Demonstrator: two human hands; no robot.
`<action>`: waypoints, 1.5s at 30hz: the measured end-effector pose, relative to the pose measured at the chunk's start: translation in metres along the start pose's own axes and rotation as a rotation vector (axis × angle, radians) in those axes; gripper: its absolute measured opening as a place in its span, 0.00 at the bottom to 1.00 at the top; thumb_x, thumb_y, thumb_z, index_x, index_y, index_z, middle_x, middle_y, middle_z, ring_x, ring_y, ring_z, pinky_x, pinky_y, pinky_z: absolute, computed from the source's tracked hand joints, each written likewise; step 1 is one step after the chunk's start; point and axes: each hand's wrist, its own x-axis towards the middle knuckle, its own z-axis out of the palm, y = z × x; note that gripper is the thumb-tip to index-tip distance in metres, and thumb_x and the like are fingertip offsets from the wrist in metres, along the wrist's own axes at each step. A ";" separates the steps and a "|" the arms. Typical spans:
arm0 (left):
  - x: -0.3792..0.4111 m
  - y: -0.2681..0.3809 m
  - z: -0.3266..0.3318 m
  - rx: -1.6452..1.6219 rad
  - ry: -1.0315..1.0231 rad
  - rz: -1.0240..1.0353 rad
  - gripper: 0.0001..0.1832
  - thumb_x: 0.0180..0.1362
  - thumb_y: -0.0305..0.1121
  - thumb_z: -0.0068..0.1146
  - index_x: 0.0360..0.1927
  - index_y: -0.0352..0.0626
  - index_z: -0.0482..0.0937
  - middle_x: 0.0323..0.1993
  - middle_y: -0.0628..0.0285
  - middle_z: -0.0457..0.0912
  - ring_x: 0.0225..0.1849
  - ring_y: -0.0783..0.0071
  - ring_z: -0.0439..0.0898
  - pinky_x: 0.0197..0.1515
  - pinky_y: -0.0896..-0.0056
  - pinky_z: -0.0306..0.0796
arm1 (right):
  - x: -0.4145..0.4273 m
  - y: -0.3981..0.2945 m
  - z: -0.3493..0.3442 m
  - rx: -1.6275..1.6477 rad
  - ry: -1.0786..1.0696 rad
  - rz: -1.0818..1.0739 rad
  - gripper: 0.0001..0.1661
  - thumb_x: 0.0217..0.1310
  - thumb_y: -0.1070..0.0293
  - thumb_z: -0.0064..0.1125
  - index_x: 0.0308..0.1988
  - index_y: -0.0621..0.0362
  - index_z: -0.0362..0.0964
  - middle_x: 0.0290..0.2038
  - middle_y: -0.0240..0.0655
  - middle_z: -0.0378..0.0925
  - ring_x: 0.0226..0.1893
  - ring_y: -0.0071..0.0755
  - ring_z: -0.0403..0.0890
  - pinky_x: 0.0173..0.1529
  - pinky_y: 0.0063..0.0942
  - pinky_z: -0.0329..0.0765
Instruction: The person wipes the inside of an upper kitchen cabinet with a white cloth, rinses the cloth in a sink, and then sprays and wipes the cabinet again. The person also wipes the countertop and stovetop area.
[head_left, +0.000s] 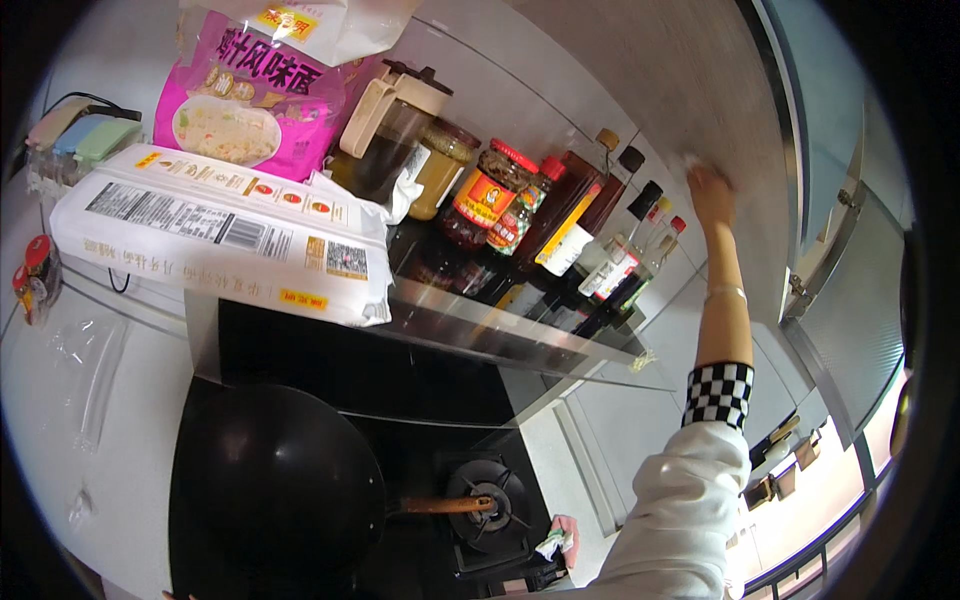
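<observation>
My right hand (710, 195) is raised to the wood-grain panel (637, 67) of the wall cabinet, above the row of bottles. Its fingers look bent against the panel, and a small whitish blur shows at their tips; whether they hold it is unclear. The sleeve is white with a checkered cuff. Only what look like fingertips of my left hand (178, 596) show at the bottom edge, left of centre. Before me a black wok (277, 472) with a wooden handle (442, 505) sits on the black gas stove (409, 450), its handle reaching over the right burner (487, 499).
A glass shelf (525, 352) behind the stove carries a white printed packet (225, 232), a pink noodle bag (300, 142), a pitcher (382, 135), a chili sauce jar (487, 191) and several bottles (562, 210). One cabinet door (855, 315) hangs open at right. A pink cloth (570, 540) lies beside the stove.
</observation>
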 end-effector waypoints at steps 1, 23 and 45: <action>0.000 0.003 -0.005 -0.013 -0.042 -0.062 0.30 0.52 0.50 0.42 0.53 0.39 0.60 0.52 0.34 0.52 0.48 0.39 0.61 0.47 0.51 0.59 | -0.007 -0.014 -0.015 0.042 -0.285 0.427 0.19 0.49 0.55 0.47 0.41 0.49 0.69 0.43 0.41 0.69 0.45 0.42 0.68 0.47 0.33 0.65; 0.006 0.004 -0.006 0.039 -0.135 -0.080 0.31 0.53 0.53 0.36 0.55 0.43 0.56 0.55 0.37 0.48 0.52 0.38 0.56 0.49 0.46 0.55 | -0.016 -0.030 -0.031 0.082 0.189 0.386 0.18 0.48 0.54 0.49 0.36 0.54 0.72 0.34 0.39 0.74 0.36 0.37 0.75 0.39 0.28 0.70; -0.001 0.004 -0.005 -0.007 -0.130 -0.058 0.31 0.53 0.50 0.40 0.55 0.39 0.56 0.55 0.35 0.47 0.52 0.38 0.56 0.49 0.47 0.55 | 0.013 -0.077 -0.037 0.432 0.312 0.308 0.14 0.50 0.60 0.50 0.36 0.55 0.73 0.28 0.36 0.76 0.31 0.22 0.75 0.36 0.18 0.69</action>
